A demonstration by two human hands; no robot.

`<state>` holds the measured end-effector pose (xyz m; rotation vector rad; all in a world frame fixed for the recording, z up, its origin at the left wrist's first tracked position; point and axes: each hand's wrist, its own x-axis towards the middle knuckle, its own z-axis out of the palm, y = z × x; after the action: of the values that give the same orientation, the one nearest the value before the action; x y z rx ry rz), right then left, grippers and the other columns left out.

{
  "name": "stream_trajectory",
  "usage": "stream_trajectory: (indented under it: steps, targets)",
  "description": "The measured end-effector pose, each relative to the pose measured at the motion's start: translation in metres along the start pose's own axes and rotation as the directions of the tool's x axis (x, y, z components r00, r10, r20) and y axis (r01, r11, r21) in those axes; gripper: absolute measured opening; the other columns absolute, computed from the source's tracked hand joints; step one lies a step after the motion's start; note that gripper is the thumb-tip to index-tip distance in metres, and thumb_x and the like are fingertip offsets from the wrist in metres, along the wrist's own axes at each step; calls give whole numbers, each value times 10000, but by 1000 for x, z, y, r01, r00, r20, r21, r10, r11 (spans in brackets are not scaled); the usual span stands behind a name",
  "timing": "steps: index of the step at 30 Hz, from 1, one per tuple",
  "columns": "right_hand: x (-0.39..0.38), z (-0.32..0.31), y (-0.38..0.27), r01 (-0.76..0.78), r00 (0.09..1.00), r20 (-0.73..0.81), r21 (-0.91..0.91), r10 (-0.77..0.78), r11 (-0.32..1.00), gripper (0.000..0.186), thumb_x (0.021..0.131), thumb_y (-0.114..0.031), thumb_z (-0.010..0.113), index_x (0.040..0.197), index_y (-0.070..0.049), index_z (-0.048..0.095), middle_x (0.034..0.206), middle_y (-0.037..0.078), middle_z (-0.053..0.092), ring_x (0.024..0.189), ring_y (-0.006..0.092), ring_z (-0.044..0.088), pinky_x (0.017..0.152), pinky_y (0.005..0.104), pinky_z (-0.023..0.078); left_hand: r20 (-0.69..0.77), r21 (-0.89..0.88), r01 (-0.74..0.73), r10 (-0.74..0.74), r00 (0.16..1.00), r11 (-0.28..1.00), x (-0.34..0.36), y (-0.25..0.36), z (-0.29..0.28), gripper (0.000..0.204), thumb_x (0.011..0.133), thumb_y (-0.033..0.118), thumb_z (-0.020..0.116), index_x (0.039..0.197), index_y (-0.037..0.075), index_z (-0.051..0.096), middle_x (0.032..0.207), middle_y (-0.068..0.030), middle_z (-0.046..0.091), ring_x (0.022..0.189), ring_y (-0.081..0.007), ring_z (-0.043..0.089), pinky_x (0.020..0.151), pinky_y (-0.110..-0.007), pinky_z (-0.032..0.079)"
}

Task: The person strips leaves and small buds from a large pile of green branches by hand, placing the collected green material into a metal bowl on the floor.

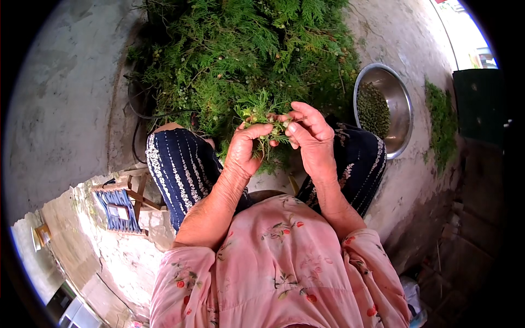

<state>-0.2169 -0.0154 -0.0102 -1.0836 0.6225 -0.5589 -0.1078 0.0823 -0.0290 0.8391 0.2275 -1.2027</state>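
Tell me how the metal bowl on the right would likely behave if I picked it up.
The metal bowl looks rigid, so it should probably keep its shape when lifted. The small green cones lie loose inside, so they would likely shift if it tilts. Its bare inner wall looks smooth and shiny, so they may slide easily.

1. Concrete floor (pixel 415 202): pale, stained, worn.
2. Wooden-framed stool (pixel 114 198), blue-strapped: positioned at left.
3. Grey concrete surface (pixel 65 120): upper left, faintly marked.
4. Bright daylight (pixel 473 30): upper right; lower right shadowed.
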Motion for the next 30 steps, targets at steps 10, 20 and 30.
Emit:
stream_trajectory:
  steps: [10,20,30]
  targets:
    - [2,-7,-7,-114,991,-50,198,126,974,248,917,-152,503,1130,-33,546,858,47,588,640,86,511,506,206,377,49,-46,5,-2,999,999,0,1,-2,223,748,24,581,969,13,601,947,-79,641,844,-176,573,619,-302,456]
    - [7,-12,-2,-91,996,27,131,89,987,399,875,-46,536,1267,-54,462,960,73,596,689,95,533,542,199,396,-23,-9,11,-11,1000,1000,0,-2,-4,245,758,28,587,1001,3,571,960,-124,636,813,-199,573,621,-311,462]
    - [6,-14,-6,52,999,26,-175,-48,983,446,851,-3,551,1283,-48,450,1032,84,598,685,82,531,533,191,398,-46,0,-3,3,999,1000,0,0,-2,217,742,21,618,958,23,600,880,-74,640,765,-174,592,594,-302,467]
